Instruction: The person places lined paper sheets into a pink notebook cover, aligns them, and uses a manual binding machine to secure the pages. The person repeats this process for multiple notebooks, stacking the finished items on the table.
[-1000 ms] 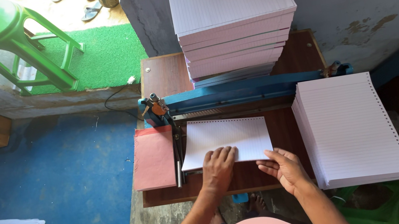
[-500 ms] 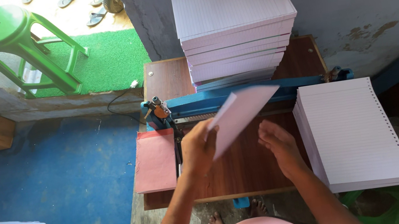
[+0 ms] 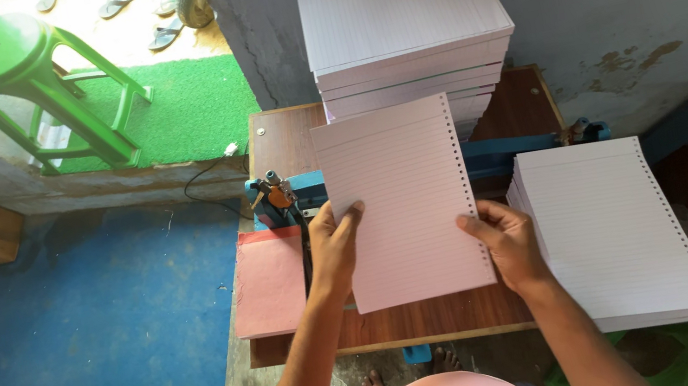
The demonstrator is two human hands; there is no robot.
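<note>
Wooden worktable (image 3: pixel 527 109) holds a blue punching machine (image 3: pixel 489 160); left hand (image 3: pixel 335 246) and right hand (image 3: pixel 508 239) pinch a punched ruled-paper sheaf (image 3: pixel 407 201) by its edges, beside a punched stack (image 3: pixel 611 235).

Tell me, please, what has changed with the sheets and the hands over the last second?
The small bundle of lined sheets that lay flat on the wooden table has been lifted. It is now upright between the left hand and the right hand, punched edge to the right. The tall stack and the punched stack have not moved.
</note>
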